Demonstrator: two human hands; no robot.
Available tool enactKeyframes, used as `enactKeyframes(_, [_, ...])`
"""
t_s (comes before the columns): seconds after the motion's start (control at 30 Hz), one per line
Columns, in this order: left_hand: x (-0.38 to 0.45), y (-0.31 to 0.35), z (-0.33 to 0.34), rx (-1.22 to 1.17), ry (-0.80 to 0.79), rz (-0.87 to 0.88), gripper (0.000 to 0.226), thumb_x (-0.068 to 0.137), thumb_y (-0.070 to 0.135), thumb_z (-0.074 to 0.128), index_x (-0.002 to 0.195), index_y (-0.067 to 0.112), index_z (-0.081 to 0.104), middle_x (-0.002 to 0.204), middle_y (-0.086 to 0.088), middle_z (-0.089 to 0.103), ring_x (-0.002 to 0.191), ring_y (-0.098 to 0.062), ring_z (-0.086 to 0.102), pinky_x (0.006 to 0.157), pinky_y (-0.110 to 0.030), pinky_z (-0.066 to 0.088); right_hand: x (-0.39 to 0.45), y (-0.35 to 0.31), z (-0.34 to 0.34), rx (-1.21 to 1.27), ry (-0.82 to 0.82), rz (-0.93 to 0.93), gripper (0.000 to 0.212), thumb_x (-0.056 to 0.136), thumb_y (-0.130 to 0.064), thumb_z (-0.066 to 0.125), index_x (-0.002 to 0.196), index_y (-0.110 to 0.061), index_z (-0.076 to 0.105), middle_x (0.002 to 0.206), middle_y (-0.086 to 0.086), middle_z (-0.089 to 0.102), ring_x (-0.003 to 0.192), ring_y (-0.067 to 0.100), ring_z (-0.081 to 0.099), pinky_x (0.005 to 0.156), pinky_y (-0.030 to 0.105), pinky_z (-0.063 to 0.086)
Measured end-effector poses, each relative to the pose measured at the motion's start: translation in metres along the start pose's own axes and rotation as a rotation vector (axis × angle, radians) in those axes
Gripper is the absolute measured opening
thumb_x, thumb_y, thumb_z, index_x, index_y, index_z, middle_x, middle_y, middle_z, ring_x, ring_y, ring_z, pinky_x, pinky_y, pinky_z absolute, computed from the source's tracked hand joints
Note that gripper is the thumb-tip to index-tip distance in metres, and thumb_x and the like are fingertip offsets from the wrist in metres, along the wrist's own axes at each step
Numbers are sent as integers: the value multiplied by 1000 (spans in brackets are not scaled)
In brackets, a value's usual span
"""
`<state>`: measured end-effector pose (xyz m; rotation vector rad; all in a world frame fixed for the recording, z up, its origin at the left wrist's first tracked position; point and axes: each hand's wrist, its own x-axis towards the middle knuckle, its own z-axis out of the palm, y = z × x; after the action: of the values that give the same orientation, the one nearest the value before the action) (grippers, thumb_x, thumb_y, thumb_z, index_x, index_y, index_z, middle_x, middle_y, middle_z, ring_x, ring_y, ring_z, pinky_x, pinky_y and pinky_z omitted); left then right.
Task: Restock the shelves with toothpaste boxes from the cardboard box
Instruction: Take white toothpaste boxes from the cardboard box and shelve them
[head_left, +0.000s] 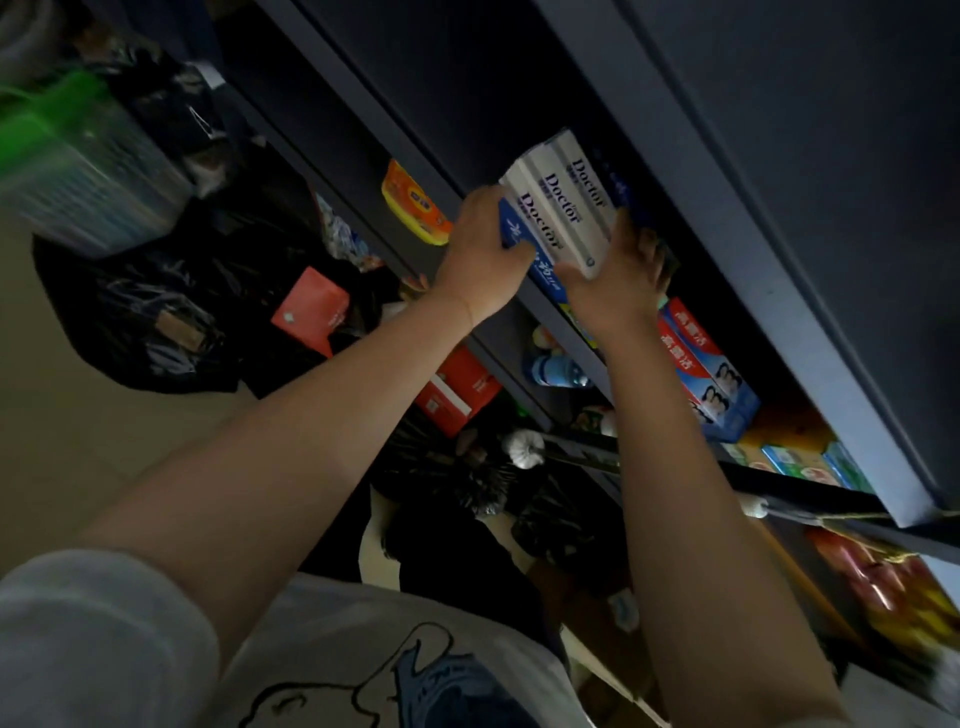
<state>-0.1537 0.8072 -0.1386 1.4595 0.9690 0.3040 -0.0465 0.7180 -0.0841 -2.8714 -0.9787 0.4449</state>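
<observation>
A stack of three white toothpaste boxes marked "Doctor" sits at the mouth of a dark shelf. My left hand grips the stack's left end, with a blue box under its thumb. My right hand holds the stack's near right corner, fingers curled round the side. Red and blue toothpaste boxes stand on the same shelf further right. The cardboard box is not in view.
Green and blue boxes fill the shelf's far right. An orange pack lies on a lower shelf at left. Black bags, red cartons and a green-lidded tub crowd the floor.
</observation>
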Motion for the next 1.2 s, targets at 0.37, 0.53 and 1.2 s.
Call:
enactKeyframes(0.37, [-7, -1, -1, 548, -21, 248, 80, 93, 22, 58, 158, 16, 12, 166, -6, -2, 153, -24, 0, 119, -45, 22, -1, -1, -12, 114, 104, 17, 86, 88, -34, 70, 154, -9, 22, 160, 15, 21, 149, 32, 13, 122, 46, 9])
enactKeyframes(0.53, [5, 3, 5, 899, -41, 422, 83, 92, 38, 54, 158, 15, 9, 166, -6, -4, 152, -27, -8, 122, -51, 7, 10, 1, -32, 146, 17, 26, 74, 98, -29, 58, 156, -10, 16, 161, 12, 21, 148, 28, 19, 116, 31, 12])
enactKeyframes(1.2, [14, -3, 26, 1200, -171, 365, 103, 90, 53, 57, 157, 18, -12, 163, -5, -21, 149, -27, -22, 118, -64, 1, 11, 15, 12, -180, 181, 54, 72, 95, -9, 54, 155, -16, 14, 159, 17, 23, 148, 35, 16, 120, 49, 9])
